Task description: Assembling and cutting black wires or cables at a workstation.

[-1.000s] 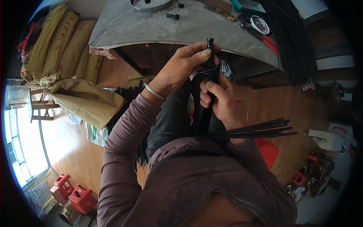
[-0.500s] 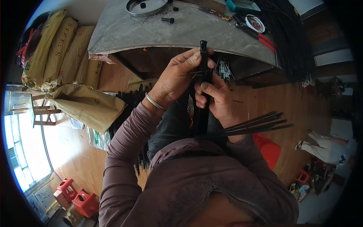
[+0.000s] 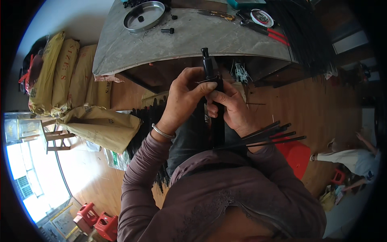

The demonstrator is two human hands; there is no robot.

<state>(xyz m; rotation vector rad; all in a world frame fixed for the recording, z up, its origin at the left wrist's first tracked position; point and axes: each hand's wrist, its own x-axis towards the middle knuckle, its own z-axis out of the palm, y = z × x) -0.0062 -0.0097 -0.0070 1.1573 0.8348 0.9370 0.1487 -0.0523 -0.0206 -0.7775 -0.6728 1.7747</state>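
Both hands meet at picture centre around an upright black rod assembly [image 3: 214, 105]. The left hand [image 3: 183, 99] curls over it from 9 o'clock, thumb pressed to its upper part; the right hand [image 3: 231, 109] grips it closed from 3 o'clock. Loose black rods [image 3: 270, 137] fan toward 3 o'clock under the right wrist. At 12 o'clock sits a grey table [image 3: 193, 40] with a round metal pan [image 3: 144, 15]. At 9 o'clock, yellow sacks [image 3: 64, 76] with dark lettering lean stacked.

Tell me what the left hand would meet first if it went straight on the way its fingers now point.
The left hand points right, fingers already on the black rod assembly; just beyond it is the right hand, though depth is unclear.
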